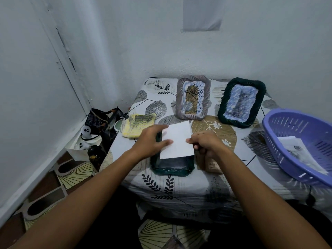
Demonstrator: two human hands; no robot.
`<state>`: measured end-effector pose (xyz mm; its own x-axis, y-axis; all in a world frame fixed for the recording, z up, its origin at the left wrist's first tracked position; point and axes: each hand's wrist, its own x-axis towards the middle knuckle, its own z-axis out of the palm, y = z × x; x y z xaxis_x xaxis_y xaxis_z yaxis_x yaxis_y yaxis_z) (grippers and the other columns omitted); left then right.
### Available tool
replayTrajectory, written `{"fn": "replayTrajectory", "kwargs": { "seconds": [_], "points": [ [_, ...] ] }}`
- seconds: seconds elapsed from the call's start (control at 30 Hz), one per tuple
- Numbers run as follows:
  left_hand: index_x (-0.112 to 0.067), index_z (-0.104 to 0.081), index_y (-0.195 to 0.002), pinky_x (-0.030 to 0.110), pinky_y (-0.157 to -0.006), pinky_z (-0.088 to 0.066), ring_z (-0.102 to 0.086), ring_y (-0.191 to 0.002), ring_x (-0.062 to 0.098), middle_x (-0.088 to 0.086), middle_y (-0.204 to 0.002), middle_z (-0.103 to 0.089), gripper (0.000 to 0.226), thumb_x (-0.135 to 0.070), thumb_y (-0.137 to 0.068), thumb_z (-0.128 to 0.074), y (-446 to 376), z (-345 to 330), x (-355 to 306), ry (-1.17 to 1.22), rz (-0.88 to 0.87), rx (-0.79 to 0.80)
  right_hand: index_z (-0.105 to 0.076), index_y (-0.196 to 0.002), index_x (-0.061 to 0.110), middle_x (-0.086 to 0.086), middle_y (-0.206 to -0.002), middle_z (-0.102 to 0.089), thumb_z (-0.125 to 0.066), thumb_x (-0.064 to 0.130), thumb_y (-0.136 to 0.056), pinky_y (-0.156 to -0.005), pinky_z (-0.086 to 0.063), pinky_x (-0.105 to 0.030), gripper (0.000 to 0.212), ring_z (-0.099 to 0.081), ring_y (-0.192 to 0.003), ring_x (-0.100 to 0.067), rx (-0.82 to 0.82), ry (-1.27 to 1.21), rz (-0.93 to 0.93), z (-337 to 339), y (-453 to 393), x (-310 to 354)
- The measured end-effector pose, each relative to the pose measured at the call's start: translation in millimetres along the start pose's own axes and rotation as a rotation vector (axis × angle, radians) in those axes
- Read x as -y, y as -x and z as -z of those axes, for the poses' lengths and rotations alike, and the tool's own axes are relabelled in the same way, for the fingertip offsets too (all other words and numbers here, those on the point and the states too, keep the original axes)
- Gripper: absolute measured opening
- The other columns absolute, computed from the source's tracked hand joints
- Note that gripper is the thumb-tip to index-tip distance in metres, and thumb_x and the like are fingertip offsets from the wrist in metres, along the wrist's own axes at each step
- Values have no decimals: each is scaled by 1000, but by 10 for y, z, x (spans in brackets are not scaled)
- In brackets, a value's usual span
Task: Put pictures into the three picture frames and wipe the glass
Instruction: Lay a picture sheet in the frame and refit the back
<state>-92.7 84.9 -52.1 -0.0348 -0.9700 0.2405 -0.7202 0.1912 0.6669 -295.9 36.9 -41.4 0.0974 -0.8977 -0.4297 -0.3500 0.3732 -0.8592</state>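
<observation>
A dark green woven picture frame (pixel 171 168) lies flat on the table near the front edge. Over its upper part is a white paper picture (pixel 177 141), blank side up. My left hand (pixel 152 141) holds the paper's left edge between thumb and fingers, partly covering the frame's left side. My right hand (pixel 204 143) pinches the paper's right edge. Behind them stand two more frames, both with pictures inside: a grey woven frame (pixel 193 97) and a dark green frame (pixel 240 102). A yellow knitted cloth (pixel 138 125) lies to the left.
A purple plastic basket (pixel 294 142) holding printed paper sits at the right table edge. A brown backing board (pixel 210 164) lies under my right hand. Bags and small items crowd the floor by the left wall. The table (pixel 179 187) has a leaf-patterned cover.
</observation>
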Motion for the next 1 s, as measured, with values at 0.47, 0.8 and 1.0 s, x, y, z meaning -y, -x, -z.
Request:
{"fn": "replayTrajectory", "kwargs": {
  "seconds": [0.47,0.8,1.0],
  "points": [
    [1,-54,-118,30,-53,-58,-68,-77,23,13,-103,-68,38,12,-83,-61,-449,-520,-1042,860,528,203,-69,-80,1,-12,-70,-66,-72,13,-82,-47,-39,-23,13,-54,-56,-18,-276,149,235,1198,431,141],
    [-1,-58,-111,48,-72,-57,-65,-71,29,18,-100,-68,36,12,-79,-67,-639,-1433,-1422,692,532,247,-60,-86,4,-14,-83,-62,-77,25,-77,-63,-40,-31,29,-58,-75,-28,-311,620,72,1916,362,-234],
    [-3,-57,-102,27,-40,-51,-62,-61,25,17,-97,-66,30,15,-78,-64,-663,-1800,-1633,642,519,269,-67,-94,-2,-20,-88,-68,-75,13,-77,-60,-47,-32,24,-59,-68,-28,-331,550,73,2077,363,-236]
  ]
}}
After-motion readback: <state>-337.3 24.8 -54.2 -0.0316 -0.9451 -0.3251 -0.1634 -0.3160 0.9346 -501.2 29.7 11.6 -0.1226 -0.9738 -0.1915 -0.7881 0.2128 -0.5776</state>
